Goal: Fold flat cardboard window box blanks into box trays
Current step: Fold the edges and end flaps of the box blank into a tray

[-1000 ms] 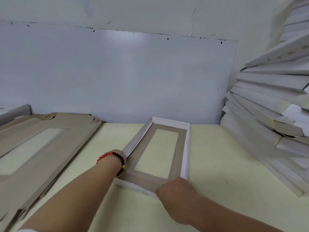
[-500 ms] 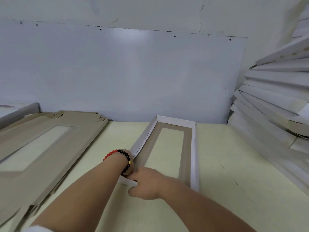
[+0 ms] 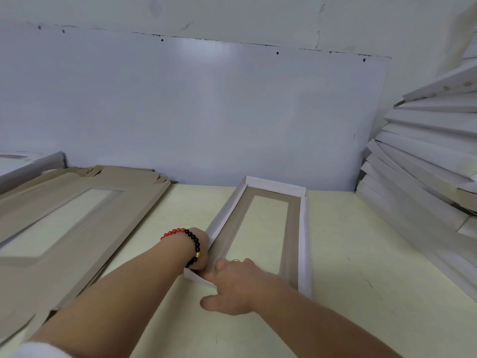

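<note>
A long, partly folded window box tray, brown inside with white walls, lies lengthwise on the pale table. Its far, left and right walls stand up. My left hand, with a red and black bead bracelet at the wrist, rests against the left wall near the tray's near-left corner; its fingers are hidden. My right hand covers the near end wall at that same corner, with the fingers curled over the wall and the thumb outside it.
A stack of flat brown window blanks lies on the table at the left. At the right, a tall leaning pile of folded white trays stands. A white board against the wall closes off the table's far edge.
My right hand has slid left along the near end wall, from the near-right side to the near-left corner beside my left hand. The left hand has stayed at the left wall.
</note>
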Tool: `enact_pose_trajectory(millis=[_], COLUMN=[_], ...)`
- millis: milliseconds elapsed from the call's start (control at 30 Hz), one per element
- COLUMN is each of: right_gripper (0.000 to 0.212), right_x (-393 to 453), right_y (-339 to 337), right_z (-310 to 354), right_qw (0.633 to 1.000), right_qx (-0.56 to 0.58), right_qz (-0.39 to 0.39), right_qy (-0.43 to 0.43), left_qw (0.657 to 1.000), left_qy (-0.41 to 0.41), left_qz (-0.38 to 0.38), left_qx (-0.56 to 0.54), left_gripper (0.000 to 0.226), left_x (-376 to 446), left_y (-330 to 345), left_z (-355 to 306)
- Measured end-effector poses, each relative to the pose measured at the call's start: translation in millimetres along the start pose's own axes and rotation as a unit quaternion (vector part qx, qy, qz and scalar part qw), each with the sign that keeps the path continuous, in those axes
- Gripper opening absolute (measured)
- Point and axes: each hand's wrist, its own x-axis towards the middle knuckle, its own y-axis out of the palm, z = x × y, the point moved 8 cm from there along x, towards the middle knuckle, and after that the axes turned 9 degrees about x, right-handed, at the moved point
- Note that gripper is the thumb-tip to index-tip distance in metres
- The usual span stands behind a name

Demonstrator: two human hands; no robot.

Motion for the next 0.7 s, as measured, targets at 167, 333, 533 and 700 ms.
enact_pose_trajectory(millis=[167, 333, 533, 700], right_gripper=[0.054, 0.052, 0.054, 0.058], right_x=[3, 4, 5, 9], right_y=[3, 5, 6, 5], right_z=[-1, -3, -2, -1], right_qw=[1.0, 0.999, 0.999, 0.999], right_qx=[-0.014, -0.032, -0.029, -0.021], right_qz=[-0.002, -0.003, 0.005, 0.013], right_qy=[0.003, 0.019, 0.021, 0.033], left_qw=[0.999, 0.998, 0.998, 0.998], left_qy=[-0.008, 0.001, -0.005, 0.01], left_qz=[-0.036, -0.062, -0.055, -0.026], left_qx=[0.002, -0.022, 0.03, -0.059], left_gripper=[0.033, 0.016, 0.03, 0.013], left_x=[0, 1, -1, 5], left_y=[-4, -5, -7, 5], left_z=[0, 5, 2, 8])
